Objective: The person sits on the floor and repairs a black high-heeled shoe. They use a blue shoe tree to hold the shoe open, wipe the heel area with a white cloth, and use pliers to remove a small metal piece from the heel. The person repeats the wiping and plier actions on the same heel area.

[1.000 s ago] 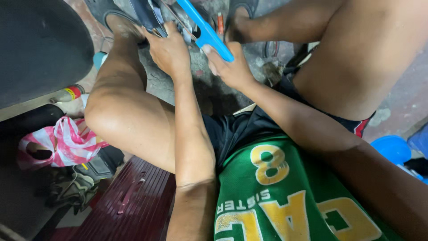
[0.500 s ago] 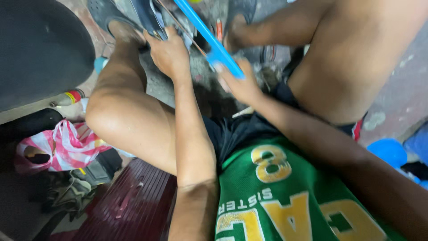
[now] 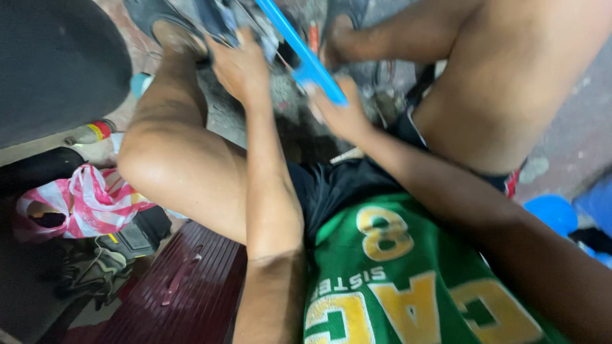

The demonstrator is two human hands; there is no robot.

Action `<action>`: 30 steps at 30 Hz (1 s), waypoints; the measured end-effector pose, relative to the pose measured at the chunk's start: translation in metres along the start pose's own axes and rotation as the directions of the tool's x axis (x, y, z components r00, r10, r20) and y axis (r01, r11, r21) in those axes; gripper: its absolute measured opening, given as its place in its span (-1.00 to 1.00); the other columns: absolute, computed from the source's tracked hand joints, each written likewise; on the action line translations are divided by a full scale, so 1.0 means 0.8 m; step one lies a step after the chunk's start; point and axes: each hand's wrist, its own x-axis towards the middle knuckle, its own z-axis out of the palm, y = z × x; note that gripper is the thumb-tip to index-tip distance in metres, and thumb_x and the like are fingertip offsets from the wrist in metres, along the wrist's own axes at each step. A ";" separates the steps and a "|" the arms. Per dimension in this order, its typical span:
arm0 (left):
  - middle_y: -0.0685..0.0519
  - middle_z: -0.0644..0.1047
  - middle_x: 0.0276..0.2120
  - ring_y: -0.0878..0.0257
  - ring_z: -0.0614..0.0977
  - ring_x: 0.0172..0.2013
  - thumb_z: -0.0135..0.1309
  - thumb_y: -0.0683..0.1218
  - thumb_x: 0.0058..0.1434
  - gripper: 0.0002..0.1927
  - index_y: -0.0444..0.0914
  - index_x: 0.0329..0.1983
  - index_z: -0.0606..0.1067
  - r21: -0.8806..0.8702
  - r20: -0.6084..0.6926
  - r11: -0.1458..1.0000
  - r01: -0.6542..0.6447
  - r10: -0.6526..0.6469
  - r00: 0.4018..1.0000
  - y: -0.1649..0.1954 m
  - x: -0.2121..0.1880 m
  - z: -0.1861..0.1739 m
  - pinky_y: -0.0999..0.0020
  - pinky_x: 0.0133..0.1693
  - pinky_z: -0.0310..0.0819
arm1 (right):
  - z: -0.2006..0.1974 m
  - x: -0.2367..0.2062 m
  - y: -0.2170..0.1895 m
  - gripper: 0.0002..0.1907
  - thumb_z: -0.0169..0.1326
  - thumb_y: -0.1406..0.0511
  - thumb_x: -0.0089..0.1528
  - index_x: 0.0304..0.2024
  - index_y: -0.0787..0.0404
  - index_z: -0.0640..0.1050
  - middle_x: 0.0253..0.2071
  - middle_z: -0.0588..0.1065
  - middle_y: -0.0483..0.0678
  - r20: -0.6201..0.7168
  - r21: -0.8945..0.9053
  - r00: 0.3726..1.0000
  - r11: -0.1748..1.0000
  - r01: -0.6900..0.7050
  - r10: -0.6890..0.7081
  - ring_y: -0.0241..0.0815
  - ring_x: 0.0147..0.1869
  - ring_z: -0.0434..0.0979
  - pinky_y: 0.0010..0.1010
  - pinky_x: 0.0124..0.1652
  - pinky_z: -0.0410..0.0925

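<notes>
Your right hand (image 3: 344,114) is sliding down the long blue plastic bar (image 3: 299,51), gripping its lower end while it is slanting up-left past your left hand (image 3: 239,67), which is pressing on the blurred dark part (image 3: 217,19).

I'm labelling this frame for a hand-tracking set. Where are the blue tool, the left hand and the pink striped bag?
blue tool (image 3: 299,54): head view, middle of its long flat blue bar.
left hand (image 3: 239,67): head view, back of the hand.
pink striped bag (image 3: 92,204): head view, crumpled front.
</notes>
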 end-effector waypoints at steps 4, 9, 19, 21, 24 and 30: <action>-0.35 0.61 -0.10 -0.30 0.60 -0.03 0.13 0.14 0.18 -0.29 -0.33 0.30 0.32 0.042 -0.013 0.999 -0.015 0.015 1.000 -0.002 0.002 0.000 -0.06 0.04 0.41 | -0.001 0.007 0.008 -0.68 0.03 0.21 0.40 -0.36 0.29 0.52 -0.65 0.37 -0.14 0.024 0.002 0.999 0.999 -0.043 0.043 -0.37 -0.61 0.29 -0.44 -0.55 0.18; -0.34 0.62 -0.12 -0.28 0.62 -0.03 0.10 0.12 0.17 -0.31 -0.31 0.30 0.34 -0.025 -0.021 1.000 0.016 -0.016 1.000 -0.002 0.006 0.004 -0.02 0.06 0.43 | -0.006 -0.002 0.001 -0.63 0.01 0.18 0.43 -0.38 0.29 0.53 -0.64 0.40 -0.14 0.035 -0.157 0.999 0.988 -0.001 0.007 -0.38 -0.57 0.36 -0.45 -0.51 0.24; -0.32 0.59 -0.04 -0.24 0.59 0.01 0.12 0.04 0.16 -0.42 -0.30 0.21 0.39 -0.157 -0.035 0.987 -0.044 0.038 0.999 -0.021 0.008 0.001 0.00 0.05 0.41 | 0.012 0.048 0.031 -0.53 0.11 0.15 0.41 -0.53 0.30 0.52 -0.62 0.44 -0.13 0.042 -0.075 0.999 0.997 0.017 -0.014 -0.37 -0.54 0.41 -0.47 -0.48 0.27; -0.28 0.64 -0.08 -0.18 0.63 -0.03 0.08 0.03 0.18 -0.49 -0.33 0.13 0.45 -0.262 -0.016 0.965 0.016 -0.020 1.000 -0.032 -0.004 -0.002 0.04 0.05 0.43 | 0.008 0.034 0.016 -0.63 0.11 0.17 0.37 -0.44 0.29 0.55 -0.59 0.46 -0.13 0.005 0.029 0.999 0.998 0.050 -0.050 -0.38 -0.53 0.42 -0.48 -0.48 0.26; -0.24 0.65 -0.13 -0.11 0.65 -0.10 0.08 0.01 0.24 -0.54 -0.43 0.06 0.47 -0.427 -0.047 0.901 0.073 -0.103 0.994 -0.045 -0.026 -0.018 0.08 0.05 0.45 | 0.005 0.020 -0.028 -0.67 0.16 0.22 0.37 -0.42 0.28 0.50 -0.54 0.46 -0.12 0.030 0.041 0.993 0.992 0.116 -0.117 -0.37 -0.47 0.42 -0.47 -0.42 0.27; 0.06 0.46 -0.33 0.30 0.46 -0.40 0.07 -0.06 0.41 -0.78 -0.33 -0.11 0.41 -0.942 0.146 0.316 0.116 0.075 0.986 -0.006 -0.067 -0.093 0.39 -0.36 0.34 | 0.006 -0.001 -0.118 -0.69 0.28 0.42 0.31 -0.42 0.28 0.40 -0.38 0.52 -0.02 0.126 -0.151 0.913 0.902 0.404 -0.388 -0.25 -0.29 0.52 -0.39 -0.17 0.41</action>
